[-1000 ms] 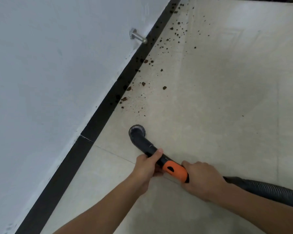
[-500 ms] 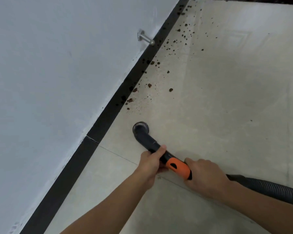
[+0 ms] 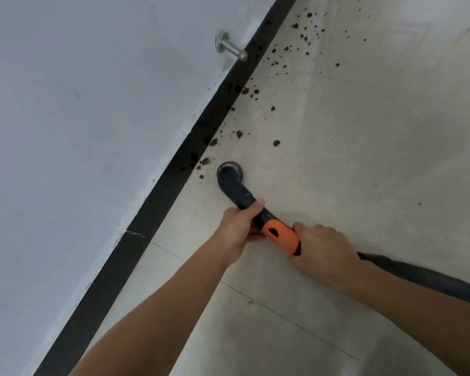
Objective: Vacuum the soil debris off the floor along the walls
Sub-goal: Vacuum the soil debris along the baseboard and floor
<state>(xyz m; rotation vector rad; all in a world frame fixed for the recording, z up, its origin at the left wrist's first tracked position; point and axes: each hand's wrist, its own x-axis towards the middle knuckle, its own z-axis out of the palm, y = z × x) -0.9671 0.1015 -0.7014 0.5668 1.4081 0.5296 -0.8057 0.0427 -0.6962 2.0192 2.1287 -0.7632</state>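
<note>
Wall-edge pass is the step I'm working on: the white painted wall [image 3: 79, 131] w/ its black skirting strip [image 3: 174, 169] is running up my left side, a small metal doorstop peg [image 3: 229, 48] sticking out of it further up. Brown soil crumbs [image 3: 239, 134] are lying on the pale tiled floor [image 3: 364, 172] along the strip, the nearest clump just beside the round black vacuum nozzle [image 3: 229, 172], which is sitting mouth-down on the tile, near the strip but not touching it. Tile on my side of the nozzle is looking clean, so I'm judging the near stretch done and the far stretch not yet. Next move prob. needs the nozzle going left & fwd into the crumbs, hugging the strip. My left hand [image 3: 242, 226] is wrapping the black tube [image 3: 242, 195] right behind its bend, thumb lying along the top. My right hand [image 3: 323, 253] is gripping the tube just behind the orange plastic collar [image 3: 281, 237], fingers curled under. Black ribbed hose [image 3: 418, 278] is trailing off right.
</note>
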